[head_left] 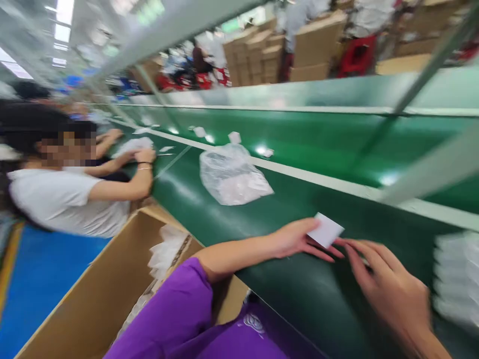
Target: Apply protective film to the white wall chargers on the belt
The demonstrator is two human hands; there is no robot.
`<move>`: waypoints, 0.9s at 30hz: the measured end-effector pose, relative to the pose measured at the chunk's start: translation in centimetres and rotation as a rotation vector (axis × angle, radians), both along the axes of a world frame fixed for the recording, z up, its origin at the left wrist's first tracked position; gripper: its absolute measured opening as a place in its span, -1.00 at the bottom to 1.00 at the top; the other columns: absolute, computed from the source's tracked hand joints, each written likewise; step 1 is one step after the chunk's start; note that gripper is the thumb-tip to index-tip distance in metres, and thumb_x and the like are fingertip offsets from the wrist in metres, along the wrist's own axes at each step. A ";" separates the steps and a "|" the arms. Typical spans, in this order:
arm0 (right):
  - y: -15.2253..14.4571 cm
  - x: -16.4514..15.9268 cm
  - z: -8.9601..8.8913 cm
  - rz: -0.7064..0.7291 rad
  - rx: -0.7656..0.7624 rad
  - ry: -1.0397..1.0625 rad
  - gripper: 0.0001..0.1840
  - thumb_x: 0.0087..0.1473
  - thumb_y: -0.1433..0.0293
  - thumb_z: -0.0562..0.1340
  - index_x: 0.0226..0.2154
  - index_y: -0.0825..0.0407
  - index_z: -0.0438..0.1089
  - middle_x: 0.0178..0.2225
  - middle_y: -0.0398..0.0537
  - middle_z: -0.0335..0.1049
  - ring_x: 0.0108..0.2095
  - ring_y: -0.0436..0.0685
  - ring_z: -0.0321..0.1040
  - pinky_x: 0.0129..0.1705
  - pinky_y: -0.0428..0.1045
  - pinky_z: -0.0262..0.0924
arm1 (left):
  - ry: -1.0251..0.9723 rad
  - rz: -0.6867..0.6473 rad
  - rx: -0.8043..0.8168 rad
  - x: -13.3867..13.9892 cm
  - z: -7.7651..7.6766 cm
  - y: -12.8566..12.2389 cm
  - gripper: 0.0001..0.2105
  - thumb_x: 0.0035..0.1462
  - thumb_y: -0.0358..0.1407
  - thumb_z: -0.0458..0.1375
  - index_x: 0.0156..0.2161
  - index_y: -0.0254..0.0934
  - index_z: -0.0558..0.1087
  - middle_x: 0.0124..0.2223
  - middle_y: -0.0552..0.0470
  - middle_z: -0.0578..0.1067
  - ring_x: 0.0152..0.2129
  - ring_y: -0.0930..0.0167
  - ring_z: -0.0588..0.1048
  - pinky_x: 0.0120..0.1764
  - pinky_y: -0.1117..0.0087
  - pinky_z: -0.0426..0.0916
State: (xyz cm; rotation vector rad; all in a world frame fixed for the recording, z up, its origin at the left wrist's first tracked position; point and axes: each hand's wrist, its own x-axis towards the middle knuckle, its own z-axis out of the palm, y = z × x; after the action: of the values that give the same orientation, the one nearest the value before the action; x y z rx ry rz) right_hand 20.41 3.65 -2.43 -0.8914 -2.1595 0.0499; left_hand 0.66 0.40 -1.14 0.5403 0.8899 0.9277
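Purple sleeve (179,319) in the foreground: the left hand (295,239) pinches a small white card (327,230) just above the green tabletop (292,294), while the right hand (389,289) touches its edge, fingers (354,247) loosely spread. Behind lies a clear plastic bag (232,174); a cardboard box (90,299) stands at left.

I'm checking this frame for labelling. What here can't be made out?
- White stack, head view: motion blur and the right edge hide what it is.
- Clear bag: contents hazy through the plastic.
- White card in the left hand: any print unreadable.
- Right hand: blurred, grip unclear.
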 end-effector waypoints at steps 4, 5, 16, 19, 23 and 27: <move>0.1 -0.8 1.1 0.039 -0.268 0.214 -0.81 0.28 0.38 0.19 -0.32 0.01 0.51 -0.36 -0.06 0.56 -0.38 0.06 0.50 -0.41 -0.08 0.38 | 0.011 0.041 0.118 -0.1 -0.5 0.2 -0.47 0.12 0.07 0.23 -0.02 -0.39 0.44 -0.03 -0.31 0.58 -0.27 0.27 0.58 -0.29 0.30 0.55; 0.2 -0.8 1.1 0.037 -0.330 0.268 -0.84 0.26 0.39 0.21 -0.32 0.01 0.50 -0.36 -0.07 0.55 -0.36 0.06 0.50 -0.39 -0.08 0.39 | 0.012 0.033 0.140 -0.2 -0.6 0.4 -0.47 0.10 0.07 0.25 -0.04 -0.38 0.44 -0.09 -0.27 0.60 -0.31 0.31 0.57 -0.34 0.35 0.54; -1.2 -0.8 1.9 0.092 -0.495 0.530 -0.89 0.22 0.39 0.29 -0.30 0.00 0.56 -0.29 -0.09 0.58 -0.31 0.02 0.50 -0.30 -0.07 0.43 | 0.148 -0.079 0.358 0.0 -0.6 -0.5 -0.49 -0.05 -0.26 0.46 -0.08 -0.16 0.27 -0.12 0.03 0.57 -0.22 0.34 0.61 -0.17 0.25 0.61; -1.3 -0.9 1.8 0.108 -0.430 0.508 -0.89 0.22 0.42 0.28 -0.29 -0.01 0.57 -0.31 -0.11 0.58 -0.33 -0.01 0.48 -0.34 -0.11 0.41 | 0.186 -0.065 0.400 0.2 -0.6 -0.4 -0.49 -0.08 -0.31 0.46 -0.13 -0.15 0.25 -0.15 0.08 0.54 -0.29 0.41 0.60 -0.21 0.30 0.62; -1.5 -1.1 1.6 0.118 -0.355 0.507 -0.87 0.23 0.44 0.27 -0.28 0.00 0.58 -0.30 -0.11 0.57 -0.33 -0.02 0.48 -0.33 -0.12 0.42 | 0.199 -0.079 0.459 0.3 -0.6 -0.4 -0.45 -0.07 -0.36 0.44 -0.03 -0.11 0.26 -0.11 0.08 0.53 -0.31 0.45 0.59 -0.22 0.36 0.60; -1.6 -1.2 1.4 0.106 -0.317 0.479 -0.86 0.23 0.44 0.26 -0.27 -0.02 0.58 -0.30 -0.10 0.57 -0.34 -0.01 0.49 -0.33 -0.11 0.44 | 0.282 -0.068 0.520 0.3 -0.8 -0.5 -0.49 -0.06 -0.30 0.45 -0.04 -0.16 0.32 -0.15 0.05 0.53 -0.32 0.43 0.58 -0.27 0.40 0.57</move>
State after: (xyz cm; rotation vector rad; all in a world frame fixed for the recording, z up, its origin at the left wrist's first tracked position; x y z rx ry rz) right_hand 19.26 2.10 -1.04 -0.8347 -1.7675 0.6112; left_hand 0.98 -0.10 -1.95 1.1633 0.8732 1.0390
